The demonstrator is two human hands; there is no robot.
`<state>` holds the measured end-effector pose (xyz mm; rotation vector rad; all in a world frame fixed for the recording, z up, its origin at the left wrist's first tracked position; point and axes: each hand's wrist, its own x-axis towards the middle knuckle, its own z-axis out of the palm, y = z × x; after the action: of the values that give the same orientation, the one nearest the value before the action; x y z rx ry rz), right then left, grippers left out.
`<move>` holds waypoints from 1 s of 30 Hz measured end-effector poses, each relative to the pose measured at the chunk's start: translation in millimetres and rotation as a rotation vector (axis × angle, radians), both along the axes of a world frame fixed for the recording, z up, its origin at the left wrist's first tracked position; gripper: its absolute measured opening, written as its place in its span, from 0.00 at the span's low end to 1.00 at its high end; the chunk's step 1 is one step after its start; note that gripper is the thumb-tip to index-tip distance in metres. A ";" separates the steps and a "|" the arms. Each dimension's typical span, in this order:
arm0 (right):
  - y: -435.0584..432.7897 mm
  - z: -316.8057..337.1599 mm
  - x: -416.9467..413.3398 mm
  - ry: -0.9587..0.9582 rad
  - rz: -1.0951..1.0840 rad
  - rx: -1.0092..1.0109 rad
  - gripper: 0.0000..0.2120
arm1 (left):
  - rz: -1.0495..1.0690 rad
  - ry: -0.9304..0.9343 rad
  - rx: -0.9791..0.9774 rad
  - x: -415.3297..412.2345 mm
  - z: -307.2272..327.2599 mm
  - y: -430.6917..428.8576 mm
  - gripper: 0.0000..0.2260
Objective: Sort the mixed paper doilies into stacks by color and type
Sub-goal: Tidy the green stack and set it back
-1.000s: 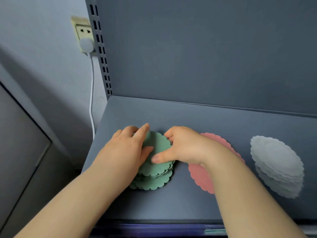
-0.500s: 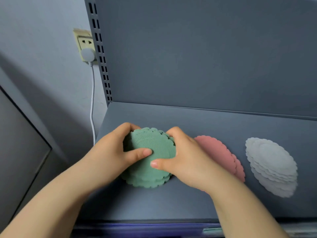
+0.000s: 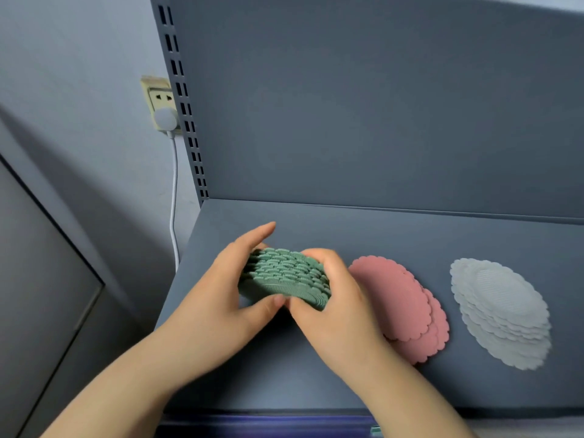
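We see both hands closed around the stack of green doilies [image 3: 284,276] over the left part of the grey shelf [image 3: 347,229]. The left hand [image 3: 218,298] grips the stack from its left side, thumb against the near edge and fingers reaching up along the far side, the fingertips standing straight above it. The right hand [image 3: 335,305] grips it from the right, thumb at the near edge just beside the left thumb and fingers curled over the top rim. The stack is tilted so that its layered scalloped edges face us; we cannot tell whether its underside touches the shelf.

Just to the right, the stack of pink doilies [image 3: 398,295] lies flat on the shelf, fanned slightly toward us, its left edge hidden behind the right hand and wrist. Further right, apart from the pink ones, the stack of white doilies [image 3: 499,308] lies flat too, spread in loose steps.

Behind the shelf rises a plain grey back panel [image 3: 379,105], bordered on the left by a slotted upright [image 3: 186,105]. On the wall beside it we see a yellowed socket [image 3: 159,96] with a white plug [image 3: 165,119] in its lower half, partly overlapped by the upright. A white cable [image 3: 173,200] drops from the plug past the shelf's left corner. A purple strip [image 3: 268,426] runs below the shelf's front edge.
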<state>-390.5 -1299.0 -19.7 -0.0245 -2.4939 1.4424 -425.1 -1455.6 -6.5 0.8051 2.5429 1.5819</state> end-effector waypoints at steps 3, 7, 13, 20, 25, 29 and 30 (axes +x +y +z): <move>-4.1 -2.9 3.4 -0.019 0.052 -0.033 0.24 | -0.021 -0.039 0.060 2.3 2.3 -4.7 0.33; -8.8 -3.1 5.7 0.092 0.011 -0.002 0.30 | 0.027 -0.093 0.143 5.1 -1.2 -3.4 0.33; 2.5 0.8 0.8 0.004 0.046 0.090 0.27 | -0.083 -0.023 -0.025 -0.3 0.2 -3.3 0.41; 2.0 1.8 5.5 -0.042 0.091 -0.020 0.29 | -0.065 -0.139 0.056 -3.8 -4.1 3.2 0.38; 1.5 4.5 6.7 0.013 0.103 0.059 0.31 | -0.022 -0.068 -0.009 3.4 -11.7 8.0 0.37; 3.5 5.7 8.5 0.022 0.094 0.036 0.32 | 0.056 0.062 -0.044 4.4 -12.4 7.6 0.36; 3.3 5.9 8.5 0.029 0.093 0.069 0.31 | 0.068 0.108 -0.067 4.8 -13.5 8.3 0.35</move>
<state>-381.9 -1295.7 -13.8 0.1258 -2.5496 1.3800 -420.3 -1447.3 -20.0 0.8279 2.7097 1.5019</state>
